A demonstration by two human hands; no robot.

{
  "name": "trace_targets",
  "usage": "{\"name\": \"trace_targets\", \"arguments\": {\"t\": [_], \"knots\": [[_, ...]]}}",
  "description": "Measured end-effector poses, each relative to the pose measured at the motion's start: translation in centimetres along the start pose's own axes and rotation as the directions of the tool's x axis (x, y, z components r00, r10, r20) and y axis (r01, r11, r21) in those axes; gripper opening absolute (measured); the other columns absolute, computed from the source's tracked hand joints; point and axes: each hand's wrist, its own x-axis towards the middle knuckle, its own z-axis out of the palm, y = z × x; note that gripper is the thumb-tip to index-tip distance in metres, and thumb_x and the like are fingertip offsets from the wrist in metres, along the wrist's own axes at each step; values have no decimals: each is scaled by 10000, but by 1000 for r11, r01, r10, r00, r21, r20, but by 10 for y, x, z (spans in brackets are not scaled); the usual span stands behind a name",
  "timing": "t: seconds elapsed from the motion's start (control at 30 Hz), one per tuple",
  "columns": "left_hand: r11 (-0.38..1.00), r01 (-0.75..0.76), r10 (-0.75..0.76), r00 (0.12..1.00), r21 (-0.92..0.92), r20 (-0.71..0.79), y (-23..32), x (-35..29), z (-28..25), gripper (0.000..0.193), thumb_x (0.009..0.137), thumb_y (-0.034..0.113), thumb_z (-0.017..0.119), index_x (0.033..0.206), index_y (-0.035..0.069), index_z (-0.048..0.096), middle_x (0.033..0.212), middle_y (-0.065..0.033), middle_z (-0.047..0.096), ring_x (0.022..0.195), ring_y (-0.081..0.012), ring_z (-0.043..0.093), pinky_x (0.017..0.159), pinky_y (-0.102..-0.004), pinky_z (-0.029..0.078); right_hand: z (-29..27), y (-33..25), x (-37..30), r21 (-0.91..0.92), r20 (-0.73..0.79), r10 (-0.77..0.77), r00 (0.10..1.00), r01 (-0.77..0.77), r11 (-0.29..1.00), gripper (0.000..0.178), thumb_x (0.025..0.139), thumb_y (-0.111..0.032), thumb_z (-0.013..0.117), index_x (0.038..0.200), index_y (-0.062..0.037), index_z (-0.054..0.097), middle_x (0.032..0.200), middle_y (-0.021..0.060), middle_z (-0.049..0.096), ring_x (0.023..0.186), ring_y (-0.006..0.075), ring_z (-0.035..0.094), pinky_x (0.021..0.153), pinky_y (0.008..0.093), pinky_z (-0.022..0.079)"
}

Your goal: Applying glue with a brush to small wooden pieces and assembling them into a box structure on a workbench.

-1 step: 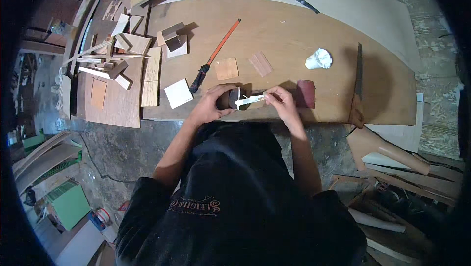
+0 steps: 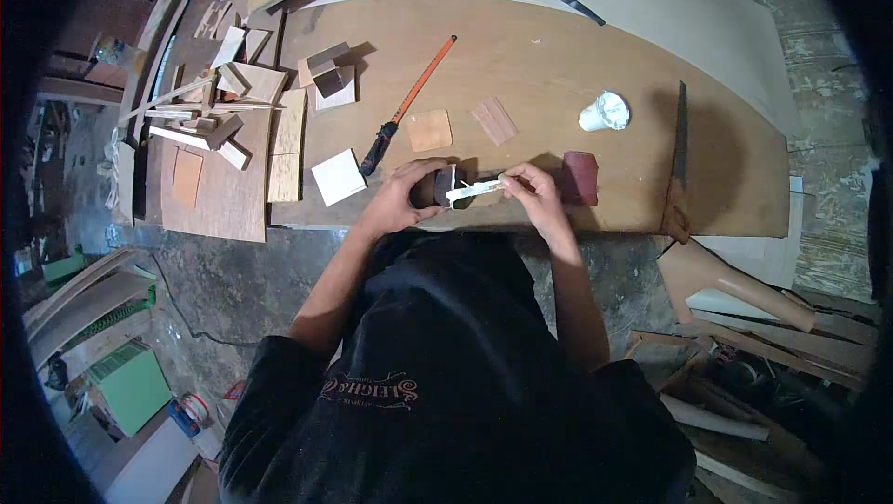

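Near the front edge of the table, my left hand [image 2: 407, 199] is closed round a small dark brown wooden piece [image 2: 437, 190]. A white line, like glue, runs along its right-hand edge. My right hand [image 2: 536, 192] pinches the end of a thin stick [image 2: 479, 190] smeared with white paste. The stick's coated tip meets the white edge of the brown piece. My left palm and fingers hide part of that piece. To the right of my right hand lies a dark red sheet [image 2: 579, 179], perhaps sandpaper. Beyond it stands a white tub [image 2: 605, 112].
A hand saw [image 2: 680, 160] lies at the right. Left of centre are an orange tool with a black-wrapped handle [image 2: 420, 90], a white square [image 2: 339, 177], a tan square [image 2: 430, 130] and a small brown box [image 2: 328, 70]. Wood offcuts [image 2: 223, 95] are piled at the far left.
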Motion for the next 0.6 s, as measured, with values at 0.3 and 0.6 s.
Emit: {"name": "trace_targets", "arguments": {"t": [0.3, 0.6], "knots": [[1000, -6, 6, 1000, 10, -22, 1, -1, 0, 720, 651, 100, 833, 1313, 39, 556, 1286, -176, 607, 1192, -373, 578, 1040, -423, 456, -7, 3, 2, 39, 34, 15, 999, -16, 999, 93, 968, -130, 651, 951, -38, 649, 797, -25, 615, 737, 48, 558, 693, 214, 461], [1000, -18, 18, 1000, 10, -25, 0, 0, 1, 733, 647, 99, 834, 1325, 53, 558, 1290, -173, 611, 1193, -371, 578, 1048, -428, 451, -6, 7, 7, 43, 9, -14, 1000, 14, 999, 82, 968, -105, 651, 936, -30, 638, 804, -16, 623, 728, 48, 552, 684, 209, 460]]}}
